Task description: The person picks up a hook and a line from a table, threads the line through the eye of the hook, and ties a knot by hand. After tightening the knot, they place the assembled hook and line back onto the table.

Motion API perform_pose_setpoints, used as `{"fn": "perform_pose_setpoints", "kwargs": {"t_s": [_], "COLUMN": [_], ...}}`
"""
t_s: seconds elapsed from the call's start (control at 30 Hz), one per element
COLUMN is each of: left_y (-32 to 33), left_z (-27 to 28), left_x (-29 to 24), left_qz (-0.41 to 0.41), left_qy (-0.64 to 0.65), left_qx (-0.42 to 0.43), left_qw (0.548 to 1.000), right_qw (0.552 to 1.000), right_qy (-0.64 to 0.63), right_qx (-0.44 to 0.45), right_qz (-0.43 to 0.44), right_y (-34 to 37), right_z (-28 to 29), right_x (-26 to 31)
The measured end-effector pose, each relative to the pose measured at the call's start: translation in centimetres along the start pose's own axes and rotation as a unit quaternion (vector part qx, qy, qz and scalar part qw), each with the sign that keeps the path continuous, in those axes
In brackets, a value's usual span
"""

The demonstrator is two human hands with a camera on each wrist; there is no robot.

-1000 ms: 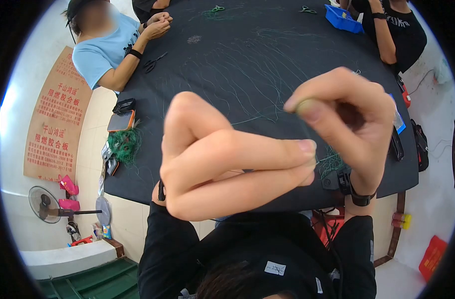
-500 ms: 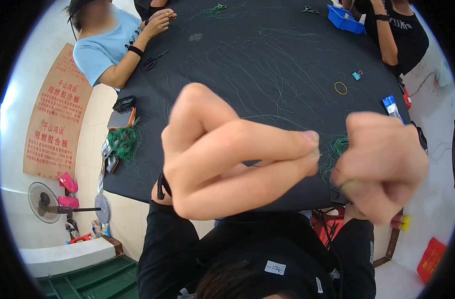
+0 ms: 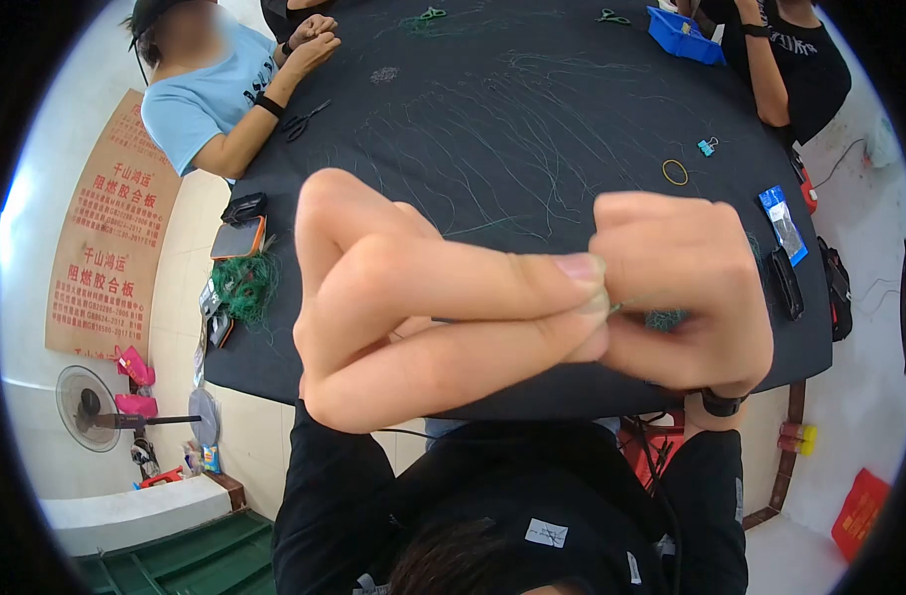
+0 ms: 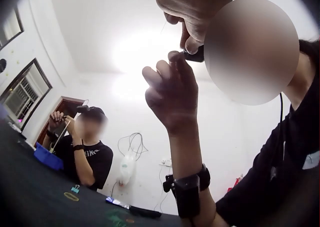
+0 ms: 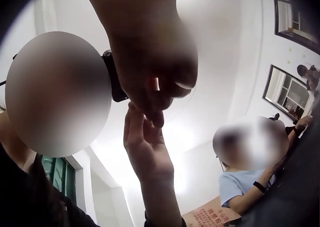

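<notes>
Left hand (image 3: pixel 428 312) sideways, fingers pinching green thread (image 3: pixel 615 308); right hand (image 3: pixel 686 288) curled, fingers closed on thread.

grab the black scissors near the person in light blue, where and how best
Probably by the handle loops, coming from the near left: the black scissors lie flat with their loops turned that way, while the blades point away to the far right.

The bare left hand (image 3: pixel 443 317) pinches with thumb and finger; the bare right hand (image 3: pixel 686 288), fingers curled, meets its tips.
</notes>
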State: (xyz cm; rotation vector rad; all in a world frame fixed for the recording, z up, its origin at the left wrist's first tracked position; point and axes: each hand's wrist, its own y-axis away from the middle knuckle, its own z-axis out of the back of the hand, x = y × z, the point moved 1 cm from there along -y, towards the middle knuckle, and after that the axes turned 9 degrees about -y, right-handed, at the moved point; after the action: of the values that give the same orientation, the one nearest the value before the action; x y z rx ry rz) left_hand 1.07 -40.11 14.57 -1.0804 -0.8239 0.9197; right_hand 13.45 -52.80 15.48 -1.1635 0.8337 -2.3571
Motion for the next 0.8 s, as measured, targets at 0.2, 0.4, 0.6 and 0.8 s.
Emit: {"fn": "perform_pose_setpoints", "kwargs": {"t_s": [0.2, 0.4, 0.6, 0.8], "left_y": [0.1, 0.1, 0.3, 0.0], "left_z": [-0.3, -0.9, -0.6, -0.1], "left_x": [-0.5, 0.4, 0.6, 0.2], "left_qz": [0.045, -0.022, -0.044, -0.007], "left_qy": [0.017, 0.062, 0.057, 0.005], "left_qx": [0.002, 0.019, 0.037, 0.020], "left_qw": [0.999, 0.998, 0.997, 1.000], "right_qw": [0.998, 0.997, 0.989, 1.000], "right_qy": [-0.015, 0.007, 0.024, -0.004], "right_qx": [0.032, -0.040, -0.119, -0.017], "right_qz": [0.051, 0.070, -0.079, 0.005], "right_y": [0.8, 1.2, -0.3, 0.0], "right_z": [0.9, 2.4, 0.4, 0.0], "right_x": [1.9, 2.1, 0.3, -0.7]}}
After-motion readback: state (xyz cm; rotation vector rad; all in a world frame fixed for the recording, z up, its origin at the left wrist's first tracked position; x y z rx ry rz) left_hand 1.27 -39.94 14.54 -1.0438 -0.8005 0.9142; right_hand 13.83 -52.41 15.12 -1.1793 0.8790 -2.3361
